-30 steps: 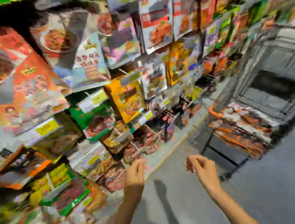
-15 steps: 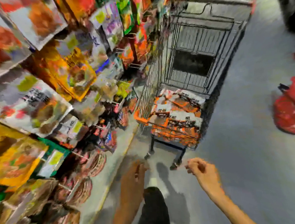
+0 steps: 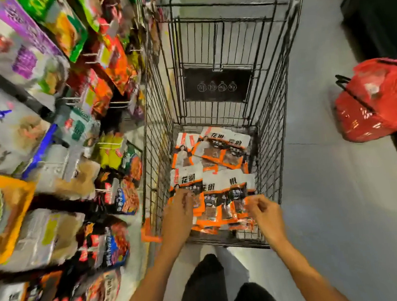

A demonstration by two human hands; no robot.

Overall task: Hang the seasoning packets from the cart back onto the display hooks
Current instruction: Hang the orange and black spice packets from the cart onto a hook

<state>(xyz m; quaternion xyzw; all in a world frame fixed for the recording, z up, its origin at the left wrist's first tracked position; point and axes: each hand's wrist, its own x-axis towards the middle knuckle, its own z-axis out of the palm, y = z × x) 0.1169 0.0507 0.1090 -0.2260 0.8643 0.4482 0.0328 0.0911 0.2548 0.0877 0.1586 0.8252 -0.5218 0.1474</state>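
Observation:
A wire shopping cart (image 3: pixel 272 129) stands straight ahead of me. Several orange-and-white seasoning packets (image 3: pixel 214 156) lie flat in its bottom. My left hand (image 3: pixel 178 215) hovers over the near left corner of the cart, fingers loosely curled, holding nothing. My right hand (image 3: pixel 266 212) hovers over the near right corner, fingers also loosely curled and holding nothing. Both hands are above the nearest packets; I cannot tell whether either touches one. Display hooks (image 3: pixel 73 100) with hanging packets fill the wall on my left.
The hook display (image 3: pixel 49 163) is packed with colourful hanging packets close along the cart's left side. A red shopping basket (image 3: pixel 375 101) sits on the grey floor to the right. My dark trouser legs (image 3: pixel 229 289) show below the cart's near end.
My view swung from the hook display round to the cart. Both hands, still holding nothing, now reach over the cart's near end above the packets.

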